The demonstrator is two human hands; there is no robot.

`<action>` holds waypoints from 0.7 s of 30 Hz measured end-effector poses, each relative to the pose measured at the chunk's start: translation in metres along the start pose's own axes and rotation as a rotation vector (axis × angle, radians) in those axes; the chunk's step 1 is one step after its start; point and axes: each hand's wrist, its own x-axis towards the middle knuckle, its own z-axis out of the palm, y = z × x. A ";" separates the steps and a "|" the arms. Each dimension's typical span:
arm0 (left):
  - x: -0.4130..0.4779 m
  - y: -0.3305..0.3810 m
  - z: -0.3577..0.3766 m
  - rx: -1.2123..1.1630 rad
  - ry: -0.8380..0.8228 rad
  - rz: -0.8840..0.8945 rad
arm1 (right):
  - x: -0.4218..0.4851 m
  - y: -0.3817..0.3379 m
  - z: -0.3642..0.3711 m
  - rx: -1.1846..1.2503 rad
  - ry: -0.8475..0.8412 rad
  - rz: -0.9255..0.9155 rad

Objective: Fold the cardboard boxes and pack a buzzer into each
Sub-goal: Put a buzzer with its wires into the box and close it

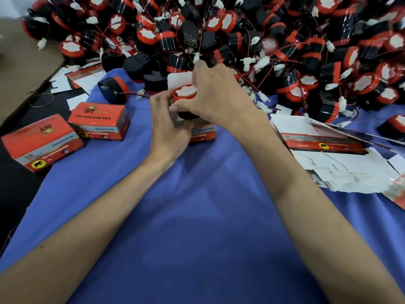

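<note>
An open red and grey cardboard box (pixel 202 133) stands on the blue cloth in the middle, its white lid flap (pixel 178 79) raised behind. A black buzzer with a red rim and white top (pixel 185 94) sits halfway into the box. My right hand (pixel 215 95) grips the buzzer from above and the right, thumb at its front. My left hand (pixel 167 126) holds the box's left side, fingers curled round its wall. A big heap of loose buzzers (pixel 241 36) with red wires and white plugs fills the back.
Two closed boxes (pixel 99 120) (pixel 40 142) stand at the left. A stack of flat unfolded boxes (pixel 324 154) lies at the right. One loose buzzer (pixel 114 89) lies left of the hands. Brown cardboard (pixel 24 60) covers the far left; blue cloth (pixel 197 216) spreads in front.
</note>
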 end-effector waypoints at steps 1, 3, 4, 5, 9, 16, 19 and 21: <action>-0.001 0.001 -0.001 -0.024 -0.011 -0.027 | -0.001 0.000 -0.002 0.017 -0.024 -0.003; -0.002 0.003 -0.003 -0.058 -0.031 -0.064 | -0.002 0.003 -0.004 0.036 -0.066 -0.015; -0.002 0.004 -0.004 -0.056 -0.037 -0.068 | -0.002 0.004 -0.006 0.046 -0.084 -0.026; -0.003 0.004 -0.005 -0.052 -0.041 -0.068 | -0.001 0.006 -0.006 0.058 -0.100 -0.039; -0.005 0.009 -0.006 -0.070 -0.055 -0.060 | 0.000 0.013 -0.007 0.100 -0.145 -0.084; -0.003 0.007 -0.003 -0.051 0.001 -0.078 | 0.001 0.031 -0.029 0.225 -0.080 -0.062; -0.003 0.008 -0.004 -0.074 0.023 -0.086 | 0.005 0.059 -0.033 0.245 0.210 0.275; -0.003 0.008 -0.004 -0.083 0.034 -0.082 | 0.006 0.073 -0.029 0.376 0.139 0.507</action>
